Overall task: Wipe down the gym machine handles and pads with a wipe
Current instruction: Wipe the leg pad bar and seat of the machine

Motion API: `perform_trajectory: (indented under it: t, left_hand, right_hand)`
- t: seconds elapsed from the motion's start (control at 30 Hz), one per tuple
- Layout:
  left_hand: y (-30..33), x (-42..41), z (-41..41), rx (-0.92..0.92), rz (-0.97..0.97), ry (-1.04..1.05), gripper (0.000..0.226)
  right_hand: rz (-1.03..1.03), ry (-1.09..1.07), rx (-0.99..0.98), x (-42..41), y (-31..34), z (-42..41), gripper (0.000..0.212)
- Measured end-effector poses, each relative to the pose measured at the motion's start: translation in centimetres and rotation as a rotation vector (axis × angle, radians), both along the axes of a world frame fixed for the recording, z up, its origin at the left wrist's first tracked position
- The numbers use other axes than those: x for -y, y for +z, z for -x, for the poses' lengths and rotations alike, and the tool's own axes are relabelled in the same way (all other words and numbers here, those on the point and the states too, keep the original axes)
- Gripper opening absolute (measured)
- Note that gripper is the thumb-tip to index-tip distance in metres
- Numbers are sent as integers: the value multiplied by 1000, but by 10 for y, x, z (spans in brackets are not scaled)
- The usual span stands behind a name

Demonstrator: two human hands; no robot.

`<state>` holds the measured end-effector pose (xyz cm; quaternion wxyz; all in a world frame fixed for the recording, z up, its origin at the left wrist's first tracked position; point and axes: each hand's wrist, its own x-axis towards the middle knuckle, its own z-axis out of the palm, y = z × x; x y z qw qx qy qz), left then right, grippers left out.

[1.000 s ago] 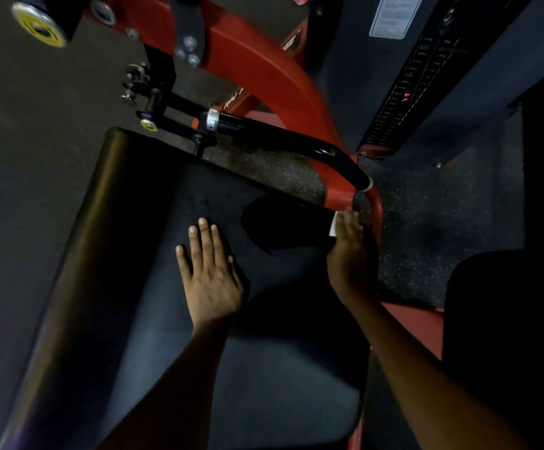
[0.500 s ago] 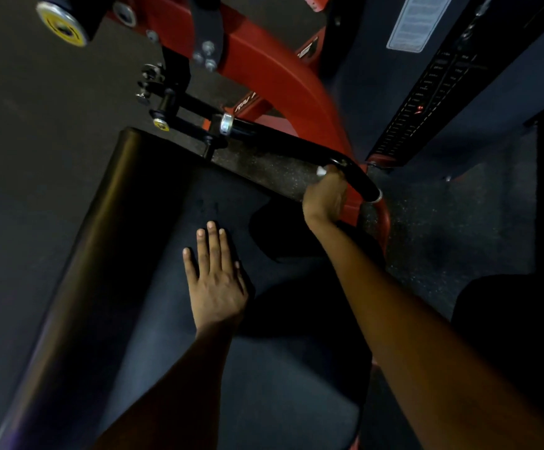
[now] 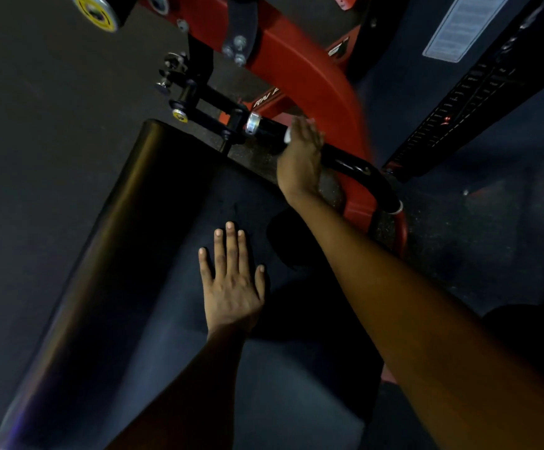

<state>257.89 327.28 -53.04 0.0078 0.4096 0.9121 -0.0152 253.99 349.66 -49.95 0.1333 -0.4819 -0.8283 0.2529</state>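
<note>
R hand (image 3: pixel 299 157) w/ wipe (image 3: pixel 287 136) on handle (image 3: pixel 358 167)

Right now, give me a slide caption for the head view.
Right hand wraps a white wipe round the black handle; left hand lies flat on the pad.

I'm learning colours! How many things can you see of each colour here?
Black: 2, the padded black seat cushion and curved black handle grip
Red: 1, the red metal machine frame
White: 1, the small white wipe under the right hand
Yellow: 2, round yellow stickers
Total: 6
</note>
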Motion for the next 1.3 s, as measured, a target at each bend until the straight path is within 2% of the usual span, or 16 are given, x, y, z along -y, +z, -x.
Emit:
perform_trajectory:
  t: [0.1, 0.17, 0.2, 0.27, 0.37, 0.5, 0.6, 0.67, 0.73, 0.9, 1.1, 1.3]
  left_hand:
    - [0, 0, 0, -2, 7, 3, 65]
    - [-1, 0, 1, 0, 6, -1, 65]
    - [-1, 0, 1, 0, 9, -3, 65]
    - [-2, 0, 1, 2, 20, -4, 65]
    - [0, 0, 0, -1, 49, -5, 64]
    - [-2, 0, 0, 3, 89, -7, 63]
    - [7, -1, 0, 76, 142, 20, 65]
    - [28, -2, -1, 176, 155, 32, 71]
    - [53, -2, -5, 306, 125, 55, 67]
    - [137, 32, -34, 404, -87, 201, 53]
    - [204, 91, -99, 440, -85, 157, 50]
    - [216, 156, -118, 415, -24, 98, 49]
  right_hand:
    - [-191, 422, -95, 5, -8, 4, 62]
    - [-345, 581, -46, -4, -19, -19, 64]
    - [-417, 594, -12, -8, -28, -35, 64]
    - [-426, 494, 29, -5, -37, -61, 65]
    - [-231, 297, -16, 26, -34, -76, 61]
    - [-14, 43, -176, 67, -19, -98, 53]
    - [104, -39, -184, 90, -2, -122, 47]
    - [109, -31, -157, 103, 17, -137, 44]
    - [109, -5, -127, 110, 34, -149, 40]
    - [154, 79, -111, 140, 99, -178, 37]
    - [274, 220, -112, 201, 169, -219, 35]
    - [330, 266, -43, 250, 195, -257, 36]
